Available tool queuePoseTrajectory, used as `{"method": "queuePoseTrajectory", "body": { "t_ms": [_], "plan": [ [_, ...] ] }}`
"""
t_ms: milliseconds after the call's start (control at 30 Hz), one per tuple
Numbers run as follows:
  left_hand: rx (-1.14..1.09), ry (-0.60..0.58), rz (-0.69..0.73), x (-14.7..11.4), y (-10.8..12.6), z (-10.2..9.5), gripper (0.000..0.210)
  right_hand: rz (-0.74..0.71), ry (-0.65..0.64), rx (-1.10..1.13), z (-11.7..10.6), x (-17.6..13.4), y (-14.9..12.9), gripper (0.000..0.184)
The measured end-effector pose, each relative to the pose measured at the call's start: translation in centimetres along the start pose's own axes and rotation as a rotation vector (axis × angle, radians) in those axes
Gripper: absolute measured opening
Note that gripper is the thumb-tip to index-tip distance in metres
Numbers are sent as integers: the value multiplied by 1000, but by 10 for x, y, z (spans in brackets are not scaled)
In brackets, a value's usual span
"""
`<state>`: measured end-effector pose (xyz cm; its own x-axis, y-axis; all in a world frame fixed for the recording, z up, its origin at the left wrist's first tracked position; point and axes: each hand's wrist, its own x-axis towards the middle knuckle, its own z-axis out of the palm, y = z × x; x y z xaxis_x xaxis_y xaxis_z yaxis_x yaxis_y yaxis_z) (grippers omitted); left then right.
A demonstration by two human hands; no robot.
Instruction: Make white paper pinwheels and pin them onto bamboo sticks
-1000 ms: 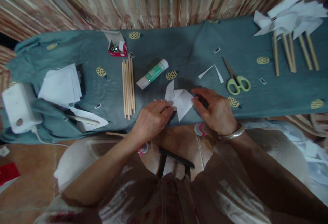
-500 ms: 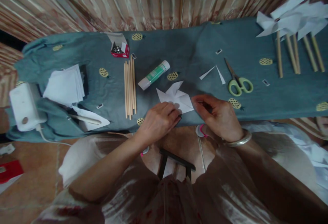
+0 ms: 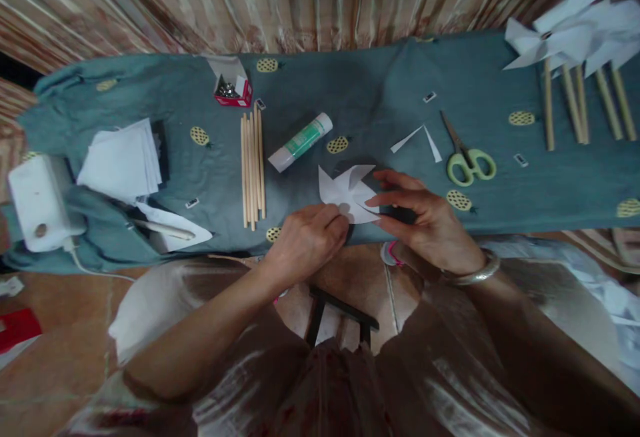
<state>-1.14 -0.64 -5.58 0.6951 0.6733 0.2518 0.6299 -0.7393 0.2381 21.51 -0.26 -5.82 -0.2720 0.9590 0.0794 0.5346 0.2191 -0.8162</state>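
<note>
A white paper pinwheel (image 3: 349, 190) with folded blades lies at the near edge of the cloth-covered table. My left hand (image 3: 313, 237) is closed on its lower left edge, with the fingertips curled over the paper. At the pinwheel's right side, my right hand (image 3: 425, 224) has its thumb and fingers spread apart, the tips close to or touching a blade. A glue stick (image 3: 301, 142) with a green label lies just beyond the pinwheel. Green-handled scissors (image 3: 467, 157) and two thin paper slivers (image 3: 433, 144) lie beyond my right hand.
Wooden sticks (image 3: 253, 170) lie left of the glue stick, below a red open box (image 3: 233, 87) of metal pins. Stacked paper (image 3: 120, 160) and a white power block (image 3: 45, 204) are at far left. Several finished pinwheels on sticks (image 3: 565, 40) lie at the far right.
The pinwheel has turned between my hands, so its blades point differently. My right hand's fingers have gone from pinched at its right corner to spread apart. My left hand stays at the paper.
</note>
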Motion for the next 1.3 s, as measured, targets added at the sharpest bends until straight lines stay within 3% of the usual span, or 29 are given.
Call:
{"method": "queuePoseTrajectory", "body": {
  "t_ms": [167,567,767,900,1033,1300],
  "plan": [
    [-29,11,23,-2,1,-1,20,4,-14,78,3,2,-1,7],
    [-37,8,42,0,3,1,20,4,-43,53,6,5,0,6],
    [-64,53,42,-2,4,5,14,-20,56,-53,16,3,0,3],
    [-90,50,48,-3,5,5,23,-34,121,-108,23,3,-1,5],
    [-105,7,82,-3,4,3,21,-52,148,-163,27,3,-4,8],
    [-146,39,23,-2,4,8,18,-62,184,-236,31,3,-7,8]
  ]
}}
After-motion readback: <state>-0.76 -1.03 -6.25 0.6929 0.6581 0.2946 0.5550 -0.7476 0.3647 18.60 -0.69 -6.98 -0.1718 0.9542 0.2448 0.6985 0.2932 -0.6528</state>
